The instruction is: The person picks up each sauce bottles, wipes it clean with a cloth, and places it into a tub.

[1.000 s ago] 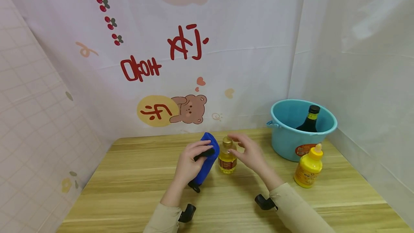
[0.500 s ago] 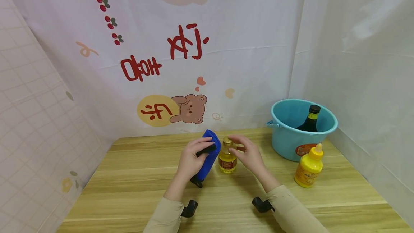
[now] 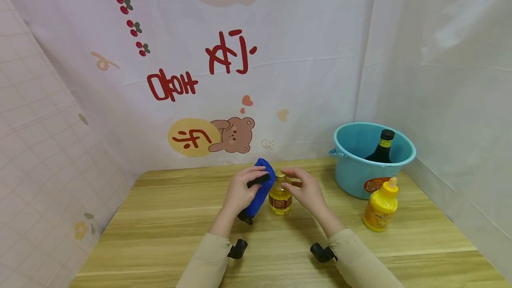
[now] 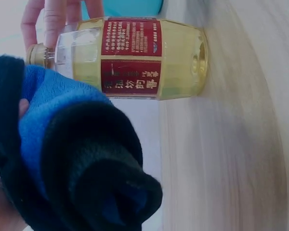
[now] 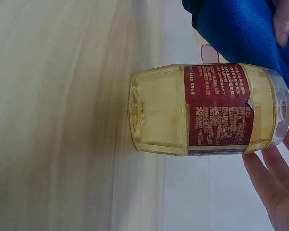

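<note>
A small cooking oil bottle (image 3: 280,200) with a dark red label and gold cap stands upright on the wooden table between my hands. My left hand (image 3: 241,191) grips a folded blue cloth (image 3: 260,198) with black edging, just left of the bottle. In the left wrist view the cloth (image 4: 72,103) overlaps the bottle's shoulder near the cap; whether it presses there I cannot tell. On the other side, my right hand (image 3: 307,190) holds the bottle by its neck, thumb and fingers curved around it. Seen from the right wrist, some fingers (image 5: 265,180) stand out below the bottle.
A light blue bucket (image 3: 352,177) stands at the back right with a dark black-capped bottle (image 3: 380,152) inside. Just in front of it is a yellow squeeze bottle (image 3: 380,210). A printed white sheet (image 3: 304,79) hangs behind the table (image 3: 172,221).
My left hand and the cloth have moved up and right, closer to the oil bottle. My right hand has come in slightly around the neck. The bottle stays in place.
</note>
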The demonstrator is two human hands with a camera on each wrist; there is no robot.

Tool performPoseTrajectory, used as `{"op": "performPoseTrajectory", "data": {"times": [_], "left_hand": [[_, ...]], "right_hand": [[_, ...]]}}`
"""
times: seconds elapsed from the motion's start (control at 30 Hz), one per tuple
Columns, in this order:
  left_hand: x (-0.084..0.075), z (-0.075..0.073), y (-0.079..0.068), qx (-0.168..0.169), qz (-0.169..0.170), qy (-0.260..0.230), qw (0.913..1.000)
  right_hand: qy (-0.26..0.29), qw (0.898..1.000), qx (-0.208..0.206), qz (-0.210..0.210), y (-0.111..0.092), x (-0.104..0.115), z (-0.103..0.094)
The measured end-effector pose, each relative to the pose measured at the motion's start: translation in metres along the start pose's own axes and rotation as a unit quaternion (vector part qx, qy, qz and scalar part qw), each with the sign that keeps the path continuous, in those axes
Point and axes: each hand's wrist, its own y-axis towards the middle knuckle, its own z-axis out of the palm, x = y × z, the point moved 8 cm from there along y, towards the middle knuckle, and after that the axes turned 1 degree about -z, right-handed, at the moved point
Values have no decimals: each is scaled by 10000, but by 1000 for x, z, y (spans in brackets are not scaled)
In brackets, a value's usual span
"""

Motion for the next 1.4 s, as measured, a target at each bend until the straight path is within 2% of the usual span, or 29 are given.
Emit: {"op": "performPoseTrajectory", "data": {"times": [0.23,0.67,1.1,1.3,1.4], "left_hand": [[10,10,-2,456,-237,-205,9985],[19,13,-18,622,118,-409,9972],[29,24,-28,1155,121,36,9932],[33,36,-34,1670,95,457,9848],[34,40,-36,1800,55,593,9819]], "right_hand": [[-13,10000,-45,-45,-1,3,-1],[-76,10000,-54,2,-2,2,0],[-182,9998,-52,-71,-1,3,-1],[-198,9998,-2,-40,-1,3,0],[-196,9998,10,-30,0,3,0]]}}
